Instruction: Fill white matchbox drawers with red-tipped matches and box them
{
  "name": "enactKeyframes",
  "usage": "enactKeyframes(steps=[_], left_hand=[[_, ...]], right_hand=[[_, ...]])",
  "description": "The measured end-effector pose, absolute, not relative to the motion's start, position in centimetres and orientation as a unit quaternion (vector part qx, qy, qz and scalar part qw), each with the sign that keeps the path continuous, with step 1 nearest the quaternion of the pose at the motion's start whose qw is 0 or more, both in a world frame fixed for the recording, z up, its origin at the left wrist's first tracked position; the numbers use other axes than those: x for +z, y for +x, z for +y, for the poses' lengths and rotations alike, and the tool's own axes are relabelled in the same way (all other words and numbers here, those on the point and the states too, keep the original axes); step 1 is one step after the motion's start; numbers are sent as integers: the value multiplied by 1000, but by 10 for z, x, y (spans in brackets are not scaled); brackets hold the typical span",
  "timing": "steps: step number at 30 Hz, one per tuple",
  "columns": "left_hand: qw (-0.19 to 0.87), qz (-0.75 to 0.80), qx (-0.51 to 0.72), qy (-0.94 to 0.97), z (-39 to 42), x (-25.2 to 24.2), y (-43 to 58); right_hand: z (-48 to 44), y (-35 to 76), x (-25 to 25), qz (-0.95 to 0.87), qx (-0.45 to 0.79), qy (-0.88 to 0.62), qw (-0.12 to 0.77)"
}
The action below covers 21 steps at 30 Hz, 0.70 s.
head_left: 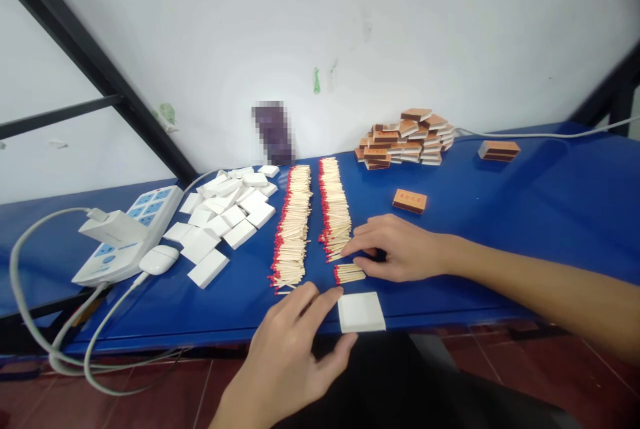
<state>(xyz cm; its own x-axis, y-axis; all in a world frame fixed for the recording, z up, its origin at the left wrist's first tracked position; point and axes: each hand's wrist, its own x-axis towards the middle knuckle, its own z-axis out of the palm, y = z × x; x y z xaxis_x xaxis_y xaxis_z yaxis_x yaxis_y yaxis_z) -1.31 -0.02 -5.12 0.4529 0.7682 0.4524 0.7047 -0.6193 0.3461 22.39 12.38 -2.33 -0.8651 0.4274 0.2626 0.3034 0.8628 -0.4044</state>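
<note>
My right hand [403,249] is curled over the near end of a row of red-headed matches [335,202]. Its index fingertip touches that row, and its thumb tip rests by a small separate group of matches [349,273], with a gap between finger and thumb. Just below lies a white matchbox tray [362,312] near the table's front edge. At the tray's left side, my left hand [295,342] has thumb and index finger spread around its corners, gripping nothing visibly. A second row of matches [293,229] lies further left.
White trays [220,209] are heaped at left, beside a power strip [135,235] with cables and a white charger. Brown matchboxes [410,139] are piled against the wall. One matchbox [410,200] lies in front, another [499,150] at right. A blurred purple object [274,132] leans on the wall.
</note>
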Motion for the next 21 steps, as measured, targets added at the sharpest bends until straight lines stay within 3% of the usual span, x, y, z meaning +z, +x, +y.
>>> enactKeyframes(steps=[21], left_hand=[[44, 428, 300, 851, 0, -51, -14]], right_hand=[[124, 225, -24, -954, 163, -180, 176]])
